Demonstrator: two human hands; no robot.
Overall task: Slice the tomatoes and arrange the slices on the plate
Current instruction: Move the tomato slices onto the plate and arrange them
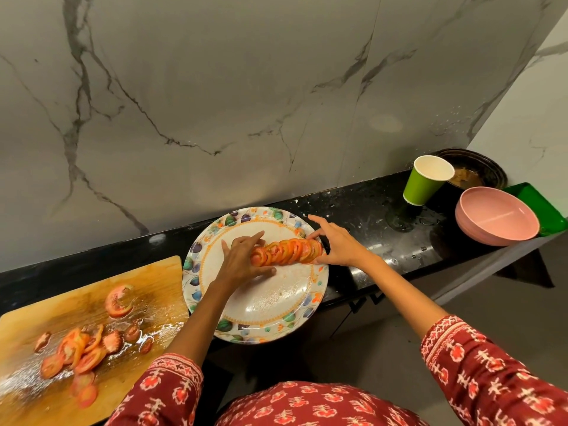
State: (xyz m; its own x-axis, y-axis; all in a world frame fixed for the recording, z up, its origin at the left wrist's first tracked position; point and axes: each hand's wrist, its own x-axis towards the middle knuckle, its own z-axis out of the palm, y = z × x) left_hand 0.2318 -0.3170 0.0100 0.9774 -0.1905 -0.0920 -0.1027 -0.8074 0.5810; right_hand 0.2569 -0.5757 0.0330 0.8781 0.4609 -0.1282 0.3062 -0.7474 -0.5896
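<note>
Tomato slices (287, 251) row runs left-right across plate (261, 305)

There is a single view, taken from a wide-angle camera on the person's head, looking forward and steeply down. It sits close above the work: the patterned sleeves and lap fill the bottom edge, and both forearms reach away from the lens. The black desk (362, 210) runs across the middle, seeming to slope up to the right, probably from lens distortion or a tilted head. A marble wall (246, 87) fills the upper half, square to the camera. The desk's far right end appears curved at the frame's edge.
</note>
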